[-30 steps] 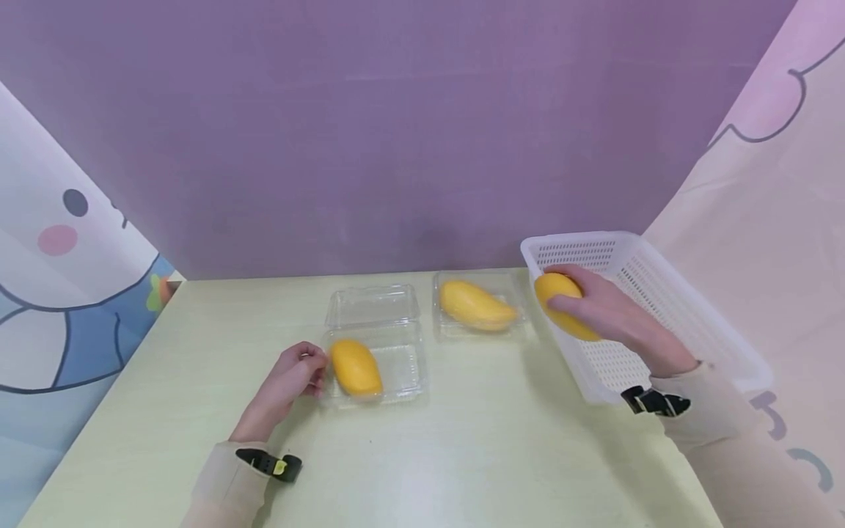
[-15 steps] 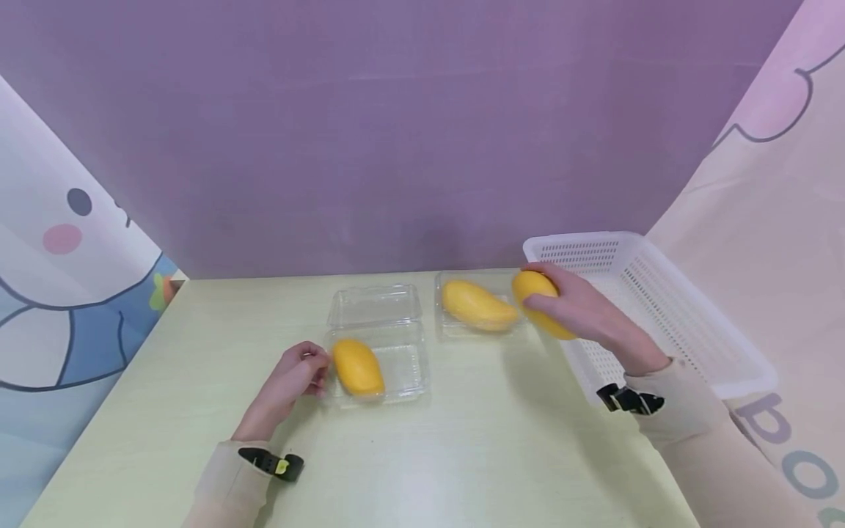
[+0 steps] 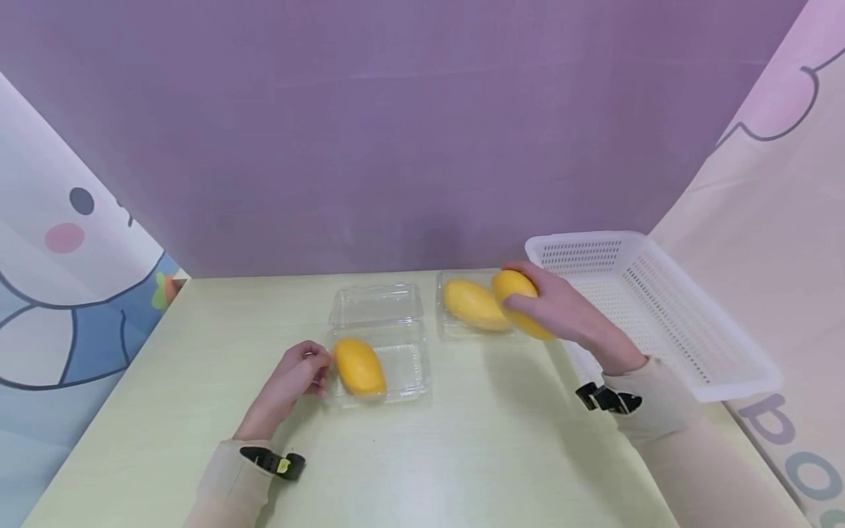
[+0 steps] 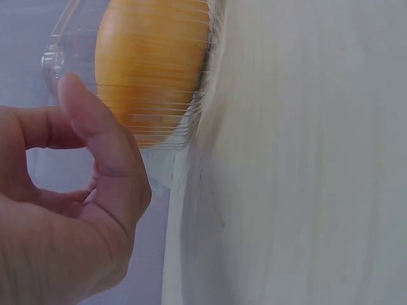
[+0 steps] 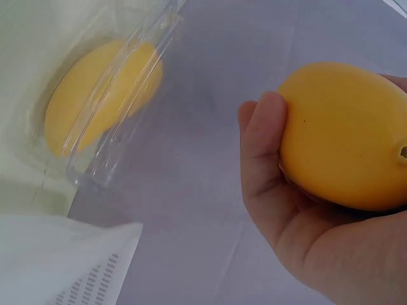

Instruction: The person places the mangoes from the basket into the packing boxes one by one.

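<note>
My right hand (image 3: 557, 308) grips a yellow mango (image 5: 343, 136) in the air, beside and partly in front of the second box in the head view. My left hand (image 3: 293, 378) is at the left edge of an open clear plastic clamshell box (image 3: 405, 367). Its curled thumb and finger (image 4: 95, 127) pinch the rim near the corner, though the contact is partly hidden. Inside that box, on its left side, lies another mango (image 3: 359, 367). A second clear box (image 3: 452, 326) stands behind to the right with a mango (image 3: 472, 302) in it, partly covered by the held one.
A white perforated plastic basket (image 3: 667, 323) stands at the right on the pale table (image 3: 409, 469). The first box's lid (image 3: 376, 304) lies folded back towards the purple backdrop (image 3: 396, 147). Printed cloths (image 3: 39, 293) close off both sides.
My right hand has carried its mango left, away from above the basket, to beside the second box. The left hand stays at the first box's edge; the view has shifted slightly.
</note>
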The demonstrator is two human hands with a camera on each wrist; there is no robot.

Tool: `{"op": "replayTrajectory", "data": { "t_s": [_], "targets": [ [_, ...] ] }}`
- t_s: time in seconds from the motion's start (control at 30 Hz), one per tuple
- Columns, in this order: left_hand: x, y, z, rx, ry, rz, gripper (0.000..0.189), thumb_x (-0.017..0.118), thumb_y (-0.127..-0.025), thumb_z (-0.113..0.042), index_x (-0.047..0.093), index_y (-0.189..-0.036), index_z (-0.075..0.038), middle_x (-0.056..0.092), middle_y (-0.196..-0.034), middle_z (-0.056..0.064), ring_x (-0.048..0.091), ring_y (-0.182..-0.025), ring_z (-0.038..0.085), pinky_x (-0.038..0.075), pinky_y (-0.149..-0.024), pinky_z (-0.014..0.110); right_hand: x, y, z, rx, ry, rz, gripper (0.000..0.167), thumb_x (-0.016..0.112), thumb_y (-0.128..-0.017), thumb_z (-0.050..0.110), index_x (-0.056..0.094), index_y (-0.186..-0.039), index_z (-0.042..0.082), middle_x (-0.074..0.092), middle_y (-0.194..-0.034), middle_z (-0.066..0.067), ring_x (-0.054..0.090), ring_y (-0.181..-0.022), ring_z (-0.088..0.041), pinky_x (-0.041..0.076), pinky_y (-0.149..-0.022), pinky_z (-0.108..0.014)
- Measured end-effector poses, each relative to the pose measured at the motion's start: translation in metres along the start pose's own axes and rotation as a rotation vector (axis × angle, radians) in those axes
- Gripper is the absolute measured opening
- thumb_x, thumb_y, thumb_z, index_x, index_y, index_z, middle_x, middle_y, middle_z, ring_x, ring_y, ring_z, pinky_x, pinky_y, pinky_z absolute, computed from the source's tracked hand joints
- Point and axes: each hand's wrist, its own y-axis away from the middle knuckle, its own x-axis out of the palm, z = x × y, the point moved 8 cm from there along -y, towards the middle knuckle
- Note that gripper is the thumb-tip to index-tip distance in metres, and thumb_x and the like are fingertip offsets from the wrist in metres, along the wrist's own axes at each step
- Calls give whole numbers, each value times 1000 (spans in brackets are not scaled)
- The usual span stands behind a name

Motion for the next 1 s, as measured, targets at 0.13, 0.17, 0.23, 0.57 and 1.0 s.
{"op": "replayTrajectory", "data": {
  "t_s": [0.13,0.17,0.23,0.57,1.0],
  "targets": [
    [0,0,-1,2,-1,-4,20,53,-100,-12,47,-113,3,54,-85,12,54,-66,20,55,-58,30,7,-2,2,9,-28,7,58,57,-94,28,46,-149,13,58,-129,-13,55,-98,-29,44,-83,-42],
    [0,1,-1,3,-1,-5,20,53,-100,-11,47,-113,3,54,-85,12,54,-67,20,55,-58,30,9,-3,3,11,-32,9,59,58,-94,28,46,-150,13,57,-130,-13,55,-99,-29,44,-83,-42],
    [0,1,-2,4,0,-7,20,53,-100,-11,47,-113,3,54,-85,12,54,-67,20,55,-58,30,13,-5,3,15,-39,14,60,58,-94,28,45,-150,14,57,-131,-12,55,-100,-29,44,-84,-43],
    [0,1,-2,8,7,-7,20,52,-100,-10,48,-113,4,54,-84,12,54,-67,20,56,-58,31,28,-12,12,-16,-57,14,60,59,-93,27,46,-150,14,59,-127,-12,57,-95,-29,46,-82,-42],
    [0,-1,0,10,3,-7,19,53,-99,-11,48,-111,3,54,-84,11,54,-67,20,56,-58,31,48,-17,21,-31,-128,29,61,61,-92,27,46,-150,13,57,-131,-14,56,-94,-28,48,-77,-40]
  ]
}}
